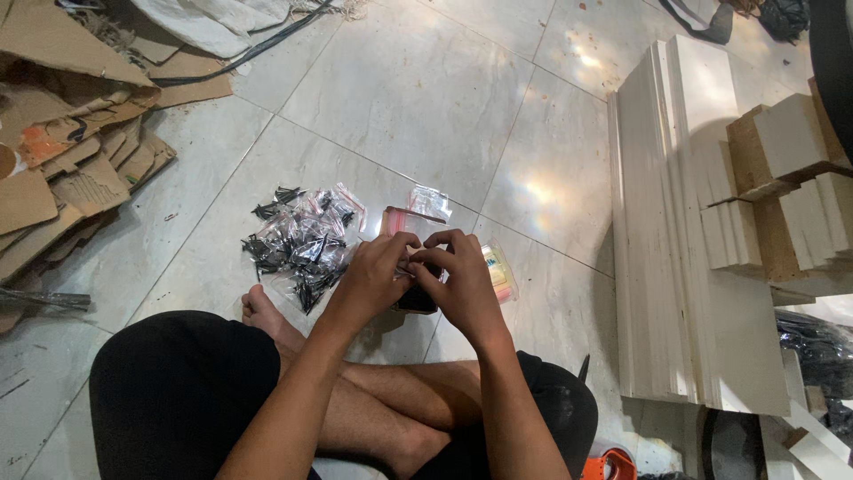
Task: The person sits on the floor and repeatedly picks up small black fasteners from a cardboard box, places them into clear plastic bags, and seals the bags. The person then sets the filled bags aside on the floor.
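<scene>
Both hands, the left hand [373,276] and right hand [458,280], are pinching 1 small clear bag [418,267] above the floor [418,98], fingers clenched on it, probably sealing it; next, setting it beside the bagged black screws [302,244].

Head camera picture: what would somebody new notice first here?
Probably the left hand and right hand, pressed together mid-frame on a small clear bag. Just left of them a heap of clear bags of black screws lies on the tiled floor. White boards are stacked on the right.
</scene>
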